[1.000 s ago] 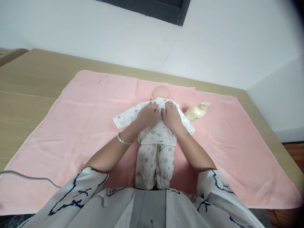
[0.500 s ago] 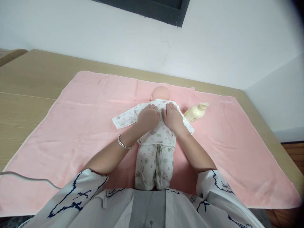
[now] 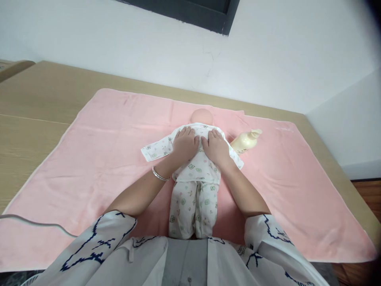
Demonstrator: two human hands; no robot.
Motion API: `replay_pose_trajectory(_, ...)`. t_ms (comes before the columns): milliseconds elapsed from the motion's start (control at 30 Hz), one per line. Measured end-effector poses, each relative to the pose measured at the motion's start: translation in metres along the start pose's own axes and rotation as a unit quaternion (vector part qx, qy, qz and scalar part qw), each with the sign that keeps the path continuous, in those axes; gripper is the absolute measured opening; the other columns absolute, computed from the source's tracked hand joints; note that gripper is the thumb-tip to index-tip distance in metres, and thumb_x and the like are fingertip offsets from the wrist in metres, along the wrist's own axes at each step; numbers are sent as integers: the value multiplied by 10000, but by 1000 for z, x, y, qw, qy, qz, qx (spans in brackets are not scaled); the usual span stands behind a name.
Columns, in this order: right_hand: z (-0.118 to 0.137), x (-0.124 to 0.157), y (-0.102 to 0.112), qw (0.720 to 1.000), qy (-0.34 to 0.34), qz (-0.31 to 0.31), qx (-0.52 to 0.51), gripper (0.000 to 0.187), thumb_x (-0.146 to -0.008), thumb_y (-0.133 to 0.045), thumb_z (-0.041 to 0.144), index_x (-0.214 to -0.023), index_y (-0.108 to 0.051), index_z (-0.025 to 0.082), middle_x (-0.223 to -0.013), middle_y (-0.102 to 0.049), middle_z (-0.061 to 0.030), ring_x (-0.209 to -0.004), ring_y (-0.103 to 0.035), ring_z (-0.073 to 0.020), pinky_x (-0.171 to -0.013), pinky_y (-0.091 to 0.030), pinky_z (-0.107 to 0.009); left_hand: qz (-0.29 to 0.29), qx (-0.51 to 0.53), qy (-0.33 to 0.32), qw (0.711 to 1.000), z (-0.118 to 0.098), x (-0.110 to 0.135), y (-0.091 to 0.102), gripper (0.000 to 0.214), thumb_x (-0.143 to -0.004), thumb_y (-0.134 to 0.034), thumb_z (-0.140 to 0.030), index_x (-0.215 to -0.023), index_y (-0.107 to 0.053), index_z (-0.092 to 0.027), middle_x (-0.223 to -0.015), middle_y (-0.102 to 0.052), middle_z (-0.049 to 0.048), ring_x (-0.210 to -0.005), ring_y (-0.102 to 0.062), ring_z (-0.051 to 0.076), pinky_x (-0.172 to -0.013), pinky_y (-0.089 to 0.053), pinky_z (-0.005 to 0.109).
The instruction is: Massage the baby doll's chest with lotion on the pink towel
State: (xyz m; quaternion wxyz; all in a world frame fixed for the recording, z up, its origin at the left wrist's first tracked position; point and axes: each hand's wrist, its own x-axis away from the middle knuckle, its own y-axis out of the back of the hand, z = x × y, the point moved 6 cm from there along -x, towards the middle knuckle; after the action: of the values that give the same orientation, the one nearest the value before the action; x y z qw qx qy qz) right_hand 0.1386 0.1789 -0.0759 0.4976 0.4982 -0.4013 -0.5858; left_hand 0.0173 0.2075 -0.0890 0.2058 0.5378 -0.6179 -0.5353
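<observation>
A doll [image 3: 197, 171] in a white printed shirt [image 3: 205, 170] and matching trousers [image 3: 183, 206] lies at the middle of a pink cloth [image 3: 104, 135], its bare, smooth head [image 3: 202, 116] pointing away from the person and its legs towards them. The cloth covers much of a pale wooden bench [image 3: 74, 77].

Both hands lie on the upper part of the shirt, just below the head. The left hand [image 3: 185, 145] is open, palm down, its fingers extended towards the head, and it grips nothing. The right hand [image 3: 216, 147] is opened out in the same way and also has hold of nothing. The 2 thumbs point inwards, near each other with a narrow strip of shirt between them. A silver bangle [image 3: 160, 174] circles the left wrist (the right wrist is bare).

On the left, 1 shirt sleeve [image 3: 156, 149] stretches out across the cloth. On the right, the other sleeve partly hides a cream bottle [image 3: 244, 142], which leans rightward in view; its base cannot be seen. A grey cable [image 3: 47, 225] crosses the near left corner of the cloth. Behind the bench is a white wall [image 3: 149, 51] with a dark frame [image 3: 193, 14].
</observation>
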Motion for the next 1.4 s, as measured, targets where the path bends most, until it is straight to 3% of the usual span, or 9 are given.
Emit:
replay_pose_trajectory(167, 1, 2, -3, 999, 8, -32, 14, 592, -1030, -327, 391, -1360, -515, -62, -1426, -533, -285, -1392, -455, -361, -1182, -313, -453, -1, 1, 5, 1000, -1, 0, 3, 459, -997, -342, -312, -1292, -582, -55, -1399, -586, 196, -1347, -502, 321, -1152, -377, 500)
replay_pose_trajectory(433, 1, 2, -3, 1000, 4, -24, -3, 594, -1027, -315, 383, -1358, -509, -70, -1446, -508, -297, -1412, -429, -353, -1195, -292, -468, -1, 2, 6, 1000, 1, 0, 3, 459, -999, -348, -316, -1308, -574, -64, -1407, -584, 188, -1356, -498, 314, -1162, -366, 494)
replay_pose_trajectory(533, -3, -2, -3, 999, 21, -2, -24, 595, -1016, -348, 376, -1404, -464, -61, -1486, -468, -286, -1443, -386, -350, -1207, -268, -485, -2, -11, 11, 1000, -4, 4, 5, 463, -1003, -341, -314, -1336, -556, -73, -1422, -574, 188, -1371, -487, 315, -1160, -366, 499)
replay_pose_trajectory(667, -9, -10, -4, 995, 59, 53, -63, 612, -998, -393, 394, -1453, -421, -15, -1544, -409, -248, -1475, -336, -336, -1217, -261, -484, 25, -38, 9, 999, -19, 15, 9, 505, -1009, -323, -281, -1389, -501, 1, -1464, -519, 236, -1407, -446, 348, -1178, -335, 502)
replay_pose_trajectory(767, -6, -8, -2, 995, 57, 60, -52, 608, -1006, -363, 374, -1462, -403, -26, -1540, -411, -257, -1470, -340, -348, -1217, -253, -513, 35, -38, -8, 999, -23, 16, 11, 496, -1003, -330, -254, -1376, -511, 19, -1464, -513, 249, -1408, -446, 344, -1182, -332, 494)
replay_pose_trajectory(867, 6, 4, 1, 998, 45, 48, -17, 586, -1009, -311, 306, -1462, -393, -56, -1515, -435, -276, -1448, -368, -382, -1202, -269, -547, 40, -21, -38, 998, -13, 6, 10, 457, -999, -322, -238, -1321, -562, -20, -1408, -571, 227, -1371, -490, 299, -1167, -365, 470)
replay_pose_trajectory(1067, 29, 28, 12, 992, 102, 69, 2, 554, -983, -319, 249, -1423, -450, -62, -1463, -498, -282, -1419, -436, -338, -1193, -342, -458, 68, 28, -34, 997, 16, -13, 2, 446, -1015, -291, -280, -1283, -597, -95, -1404, -596, 161, -1379, -488, 274, -1176, -362, 481)
replay_pose_trajectory(1233, 18, 17, 7, 992, 93, 80, -22, 578, -997, -309, 304, -1446, -430, -41, -1517, -442, -262, -1467, -364, -336, -1212, -308, -473, 32, -7, -37, 999, 3, 0, 1, 498, -1022, -272, -273, -1355, -517, 4, -1445, -533, 237, -1414, -444, 311, -1196, -322, 493)
replay_pose_trajectory(1400, 3, -3, -5, 992, 79, 72, -60, 624, -987, -351, 326, -1498, -347, -33, -1579, -353, -239, -1509, -271, -332, -1236, -239, -497, 15, 7, -10, 1000, -5, 8, 0, 478, -1012, -299, -261, -1385, -499, -38, -1466, -520, 220, -1424, -429, 323, -1175, -355, 525)
